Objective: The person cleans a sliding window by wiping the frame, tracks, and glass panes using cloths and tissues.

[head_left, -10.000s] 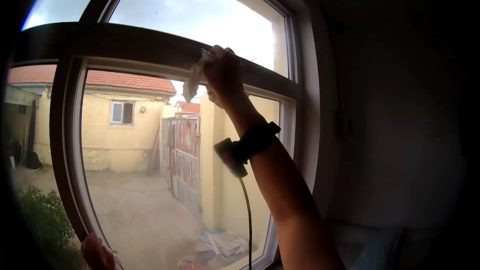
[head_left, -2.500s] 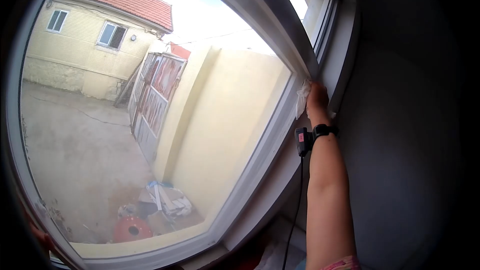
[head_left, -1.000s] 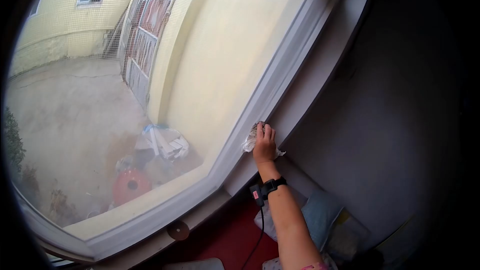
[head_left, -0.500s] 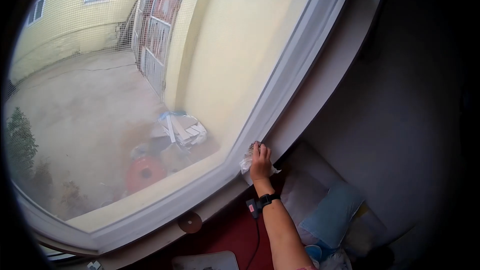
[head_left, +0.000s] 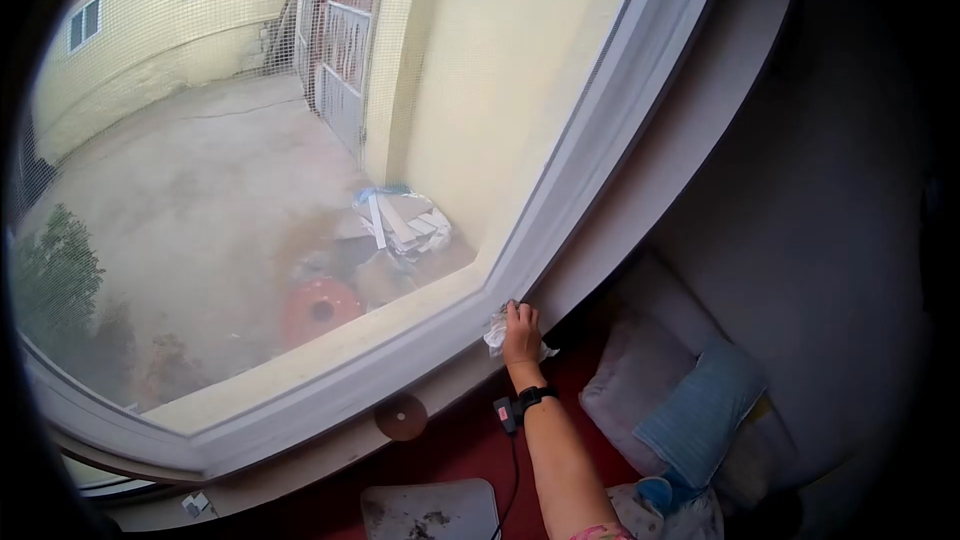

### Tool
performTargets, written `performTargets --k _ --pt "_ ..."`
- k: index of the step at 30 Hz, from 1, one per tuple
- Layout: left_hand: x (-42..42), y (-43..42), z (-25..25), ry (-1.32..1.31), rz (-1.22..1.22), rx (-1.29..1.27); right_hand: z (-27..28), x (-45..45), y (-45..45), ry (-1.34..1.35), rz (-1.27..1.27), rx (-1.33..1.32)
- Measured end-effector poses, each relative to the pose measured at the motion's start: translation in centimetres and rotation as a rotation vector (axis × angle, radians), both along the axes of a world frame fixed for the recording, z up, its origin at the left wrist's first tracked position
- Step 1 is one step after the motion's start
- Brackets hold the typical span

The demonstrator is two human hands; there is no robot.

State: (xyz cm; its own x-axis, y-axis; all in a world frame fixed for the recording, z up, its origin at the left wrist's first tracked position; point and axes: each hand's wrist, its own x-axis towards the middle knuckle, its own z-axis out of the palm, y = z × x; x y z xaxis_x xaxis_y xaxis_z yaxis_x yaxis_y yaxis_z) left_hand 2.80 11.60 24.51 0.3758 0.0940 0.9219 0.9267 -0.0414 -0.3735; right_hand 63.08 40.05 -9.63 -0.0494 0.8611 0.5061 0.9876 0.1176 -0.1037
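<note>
My right hand (head_left: 522, 335) is closed around a crumpled white cloth or tissue (head_left: 494, 338), whose edges stick out on both sides of the fingers. It presses against the lower right corner of the white window frame (head_left: 370, 352), where the frame meets the sill (head_left: 450, 388). A black band with a small dark device (head_left: 507, 416) is on the wrist, and a cable (head_left: 514, 480) hangs from it. My left hand is out of view.
Below the sill are a red surface (head_left: 460, 460) and a stained pale board (head_left: 430, 512). A brown disc (head_left: 401, 417) sits at the sill. Grey and blue pillows (head_left: 700, 420) lie at right. Beyond the mesh are a yard, a gate (head_left: 345, 50) and stacked scraps (head_left: 405, 220).
The camera view has turned, so the window and yard sit further right and higher. My right hand with the cloth is slightly lower along the frame corner.
</note>
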Motion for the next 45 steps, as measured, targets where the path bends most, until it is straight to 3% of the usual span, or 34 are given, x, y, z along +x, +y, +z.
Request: performTargets --k 5,7,8,9,11,12,13,14,15,16,18,23,24,27,29,30,32,33,34,35,36,38,41,43,45 --pt "0.2 0.1 0.6 0.004 0.016 -0.022 -0.9 0.2 -0.2 0.037 -0.093 -0.104" --pt "0.3 -0.5 0.6 0.007 0.029 -0.023 -2.2 0.3 0.1 0.147 -0.133 -0.233" --pt "0.2 -0.7 0.4 0.006 0.031 -0.026 -3.7 0.9 0.9 0.308 -0.107 -0.191" --pt "-0.1 -0.6 0.0 -0.002 0.024 -0.025 -3.5 1.0 0.3 0.306 -0.108 -0.185" --pt "-1.3 -0.5 -1.3 -0.022 0.007 -0.035 -2.6 0.5 -0.4 0.768 0.017 -0.199" --pt "-1.7 -0.3 -1.8 -0.034 -0.003 -0.041 -1.5 -0.9 -1.4 1.303 0.061 -0.163" --pt "-2.2 -0.5 -2.4 -0.048 -0.010 -0.047 1.6 -1.4 -3.4 1.739 0.091 -0.402" --pt "-2.5 -0.2 -3.0 -0.054 -0.027 -0.048 2.9 -1.5 -5.2 1.922 0.200 -0.479" --pt "-2.7 0.0 -3.5 -0.066 -0.040 -0.052 4.3 -0.9 -7.1 2.182 0.357 -0.784" --pt "-2.6 -0.1 -4.1 -0.070 -0.055 -0.043 5.1 -0.6 -9.2 2.364 0.565 -0.924" --pt "-3.0 -0.3 -5.7 -0.080 -0.069 -0.055 5.8 -0.9 -12.3 2.546 0.701 -0.982" --pt "-5.8 -2.0 -9.3 -0.077 0.053 -0.102 13.2 -6.2 -17.9 2.490 0.956 -0.711" --pt "-5.3 -2.2 -9.3 -0.057 0.040 -0.091 13.1 -7.3 -18.4 2.491 0.965 -0.734" --pt "1.1 -1.6 -10.1 -0.066 -0.102 -0.113 13.0 -10.4 -20.1 2.402 1.055 -1.173" --pt "7.2 -1.5 -10.7 -0.124 -0.311 -0.488 13.5 -13.6 -23.2 2.012 0.497 -1.021" --pt "10.7 -0.9 -10.1 -0.176 -0.375 -0.734 13.3 -15.1 -23.7 2.097 0.707 -1.132" --pt "15.2 0.1 -10.6 -0.367 -0.441 -1.159 13.9 -19.1 -23.8 1.952 0.891 -1.130" --pt "16.5 0.6 -11.9 -0.640 -0.566 -1.284 14.3 -21.2 -24.0 1.740 0.841 -1.027" --pt "16.8 1.1 -13.7 -0.700 -0.591 -1.371 13.6 -22.9 -24.5 1.743 0.839 -1.025" --pt "17.1 1.7 -14.9 -0.762 -0.614 -1.455 12.8 -24.4 -24.6 2.014 0.701 -1.241" --pt "17.2 1.8 -15.7 -0.763 -0.615 -1.453 12.5 -25.1 -24.2 2.158 0.876 -1.315" --pt "17.4 2.3 -16.3 -1.092 -0.670 -1.344 11.9 -26.4 -23.4 2.391 1.222 -1.550" --pt "17.6 2.8 -16.3 -1.259 -0.732 -1.327 10.8 -27.0 -22.2 2.220 0.847 -1.091" --pt "17.3 3.0 -16.0 -1.132 -0.626 -1.235 11.4 -27.7 -21.1 1.958 0.649 -0.960" --pt "17.3 3.0 -15.0 -0.835 -0.476 -1.059 14.1 -27.7 -21.5 1.778 0.829 -0.892"
